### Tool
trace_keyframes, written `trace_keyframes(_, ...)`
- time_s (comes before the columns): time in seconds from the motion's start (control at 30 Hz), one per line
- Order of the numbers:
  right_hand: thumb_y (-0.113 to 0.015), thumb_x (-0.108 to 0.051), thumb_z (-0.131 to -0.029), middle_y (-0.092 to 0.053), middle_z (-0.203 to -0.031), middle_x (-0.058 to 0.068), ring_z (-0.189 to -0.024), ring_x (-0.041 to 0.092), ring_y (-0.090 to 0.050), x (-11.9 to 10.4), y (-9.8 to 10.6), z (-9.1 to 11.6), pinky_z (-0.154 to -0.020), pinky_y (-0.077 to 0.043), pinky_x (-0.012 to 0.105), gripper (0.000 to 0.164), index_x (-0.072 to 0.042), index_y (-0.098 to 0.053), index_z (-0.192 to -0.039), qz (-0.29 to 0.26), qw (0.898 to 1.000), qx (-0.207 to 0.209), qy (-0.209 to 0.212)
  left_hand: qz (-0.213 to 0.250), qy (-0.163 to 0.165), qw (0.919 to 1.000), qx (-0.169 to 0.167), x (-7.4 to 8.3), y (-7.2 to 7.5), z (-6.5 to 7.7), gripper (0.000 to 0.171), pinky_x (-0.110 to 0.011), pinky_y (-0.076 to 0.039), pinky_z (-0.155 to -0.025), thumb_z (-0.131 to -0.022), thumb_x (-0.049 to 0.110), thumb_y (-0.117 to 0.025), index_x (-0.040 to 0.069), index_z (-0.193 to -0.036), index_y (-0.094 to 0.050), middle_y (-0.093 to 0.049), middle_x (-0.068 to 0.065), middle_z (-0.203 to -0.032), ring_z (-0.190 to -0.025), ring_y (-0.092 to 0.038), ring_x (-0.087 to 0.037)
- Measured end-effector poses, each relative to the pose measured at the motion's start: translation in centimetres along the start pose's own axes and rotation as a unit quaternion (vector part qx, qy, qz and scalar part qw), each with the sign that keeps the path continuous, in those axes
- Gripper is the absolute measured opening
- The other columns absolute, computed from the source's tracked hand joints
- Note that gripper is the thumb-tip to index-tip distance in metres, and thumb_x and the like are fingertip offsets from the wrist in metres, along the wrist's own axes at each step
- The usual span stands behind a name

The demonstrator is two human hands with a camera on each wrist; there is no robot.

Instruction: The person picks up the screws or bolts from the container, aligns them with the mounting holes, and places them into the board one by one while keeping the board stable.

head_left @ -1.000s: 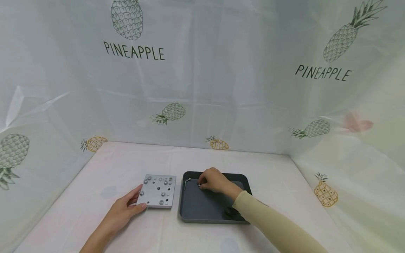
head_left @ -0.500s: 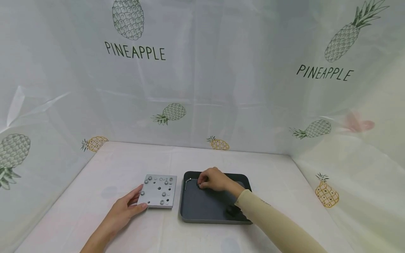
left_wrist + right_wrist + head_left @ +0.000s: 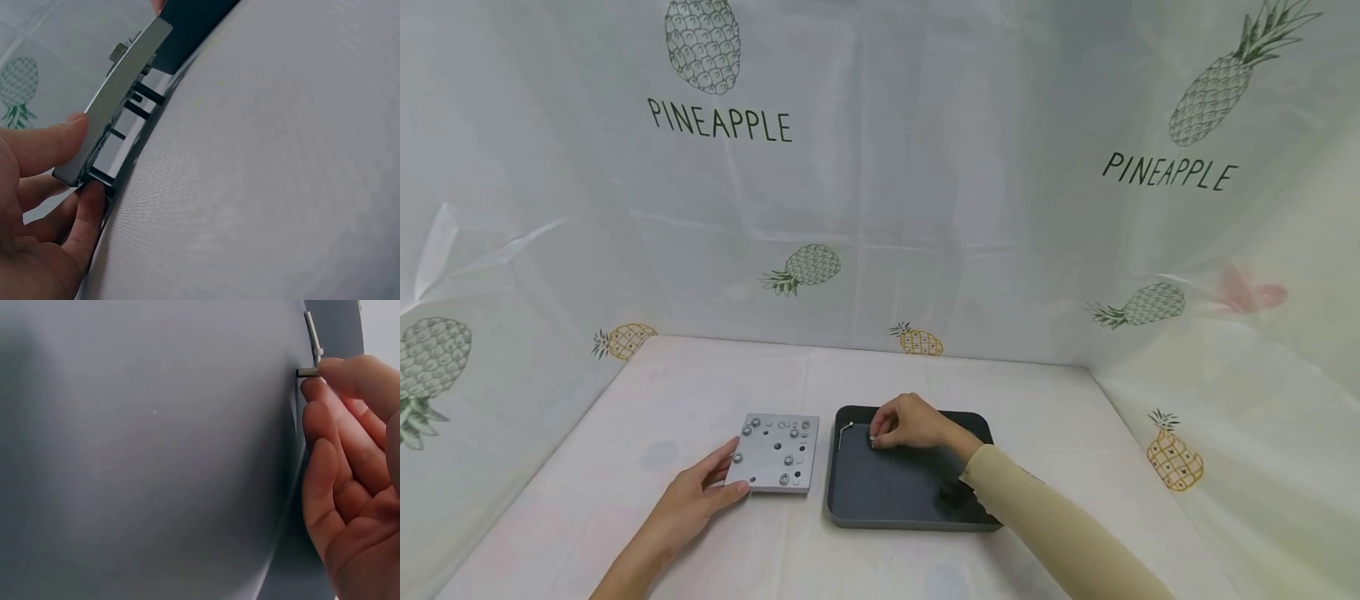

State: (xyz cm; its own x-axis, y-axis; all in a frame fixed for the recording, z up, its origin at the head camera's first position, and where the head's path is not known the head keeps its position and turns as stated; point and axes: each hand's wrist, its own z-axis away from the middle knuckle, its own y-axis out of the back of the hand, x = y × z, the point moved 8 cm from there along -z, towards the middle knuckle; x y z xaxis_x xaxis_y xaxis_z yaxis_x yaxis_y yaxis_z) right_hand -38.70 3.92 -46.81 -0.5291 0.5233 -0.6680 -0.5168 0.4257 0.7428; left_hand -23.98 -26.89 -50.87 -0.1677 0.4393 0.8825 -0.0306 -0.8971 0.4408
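A square silver metal plate point(image 3: 775, 450) with several bolts and holes lies left of the dark tray. My left hand point(image 3: 696, 500) grips its near left corner. In the left wrist view, my left thumb point(image 3: 53, 144) lies over the edge of the plate point(image 3: 125, 97), with fingers beneath it beside the bolt shanks point(image 3: 144, 100) that poke out below. Over the far left part of the tray, my right hand point(image 3: 910, 425) pinches a small metal pin point(image 3: 307, 372) between thumb and fingertips. Its other fingers are curled loosely, and the pin's far end is hidden by the thumb.
The dark grey tray point(image 3: 895, 500) has a raised rim. A hex key point(image 3: 842, 435) lies inside by its left wall, close to my right fingertips. A small black object point(image 3: 953, 494) sits in the tray under my right forearm. A printed white cloth point(image 3: 715, 375) covers the table.
My right hand has turned slightly and a light metal end now shows at its fingertips. My left hand and the plate have stayed put.
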Motion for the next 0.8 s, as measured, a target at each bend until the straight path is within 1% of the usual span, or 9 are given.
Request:
trace_keyframes(0.2,-0.084,-0.014,-0.091,-0.077,-0.082,-0.010,-0.075,0.004,-0.071,0.3,0.0,0.0,-0.069,-0.058,0.021,0.005,-0.015,-0.081,-0.095,-0.028,0.999,-0.008,0.014,0.000,0.000,1.0000,0.001,0.0,0.0,0.0,0.090,-0.056,-0.042,-0.120,-0.094,0.040,-0.081,0.015,-0.167,-0.035,-0.055,-0.020,-0.154,-0.138,-0.057,-0.035)
trace_keyframes(0.4,-0.082,-0.011,-0.093,-0.080,-0.089,-0.003,-0.082,0.010,-0.074,0.1,0.2,-0.2,-0.074,-0.060,0.024,0.007,-0.011,-0.079,-0.100,-0.100,0.994,-0.019,0.031,0.001,0.000,1.0000,0.001,0.0,0.0,0.0,0.090,-0.056,-0.041,-0.121,-0.093,0.040,-0.082,0.016,-0.167,-0.036,-0.055,-0.019,-0.155,-0.139,-0.057,-0.034)
trace_keyframes(0.47,-0.082,-0.011,-0.094,-0.080,-0.091,-0.003,-0.084,0.010,-0.075,0.0,0.3,-0.4,-0.075,-0.061,0.024,0.008,-0.011,-0.080,-0.102,-0.117,0.992,-0.021,0.032,0.002,-0.003,1.0000,0.000,0.1,0.0,0.0,0.090,-0.056,-0.042,-0.120,-0.094,0.040,-0.081,0.015,-0.167,-0.035,-0.054,-0.021,-0.155,-0.138,-0.057,-0.035)
trace_keyframes(0.67,-0.082,-0.011,-0.093,-0.081,-0.094,0.000,-0.085,0.014,-0.076,-1.4,0.4,-1.2,-0.076,-0.062,0.028,0.011,-0.011,-0.081,-0.104,-0.151,0.988,-0.023,0.038,-0.001,-0.001,1.0000,-0.004,0.1,0.0,-0.1,0.089,-0.056,-0.042,-0.120,-0.094,0.039,-0.081,0.014,-0.167,-0.035,-0.053,-0.021,-0.156,-0.139,-0.057,-0.035)
trace_keyframes(0.8,-0.083,-0.010,-0.093,-0.081,-0.095,0.003,-0.086,0.015,-0.076,-3.2,0.1,-2.2,-0.078,-0.063,0.029,0.014,-0.008,-0.080,-0.106,-0.160,0.985,-0.037,0.050,-0.002,-0.006,1.0000,-0.005,0.1,0.0,-0.1,0.088,-0.055,-0.044,-0.118,-0.095,0.037,-0.080,0.013,-0.167,-0.035,-0.053,-0.022,-0.156,-0.138,-0.057,-0.035)
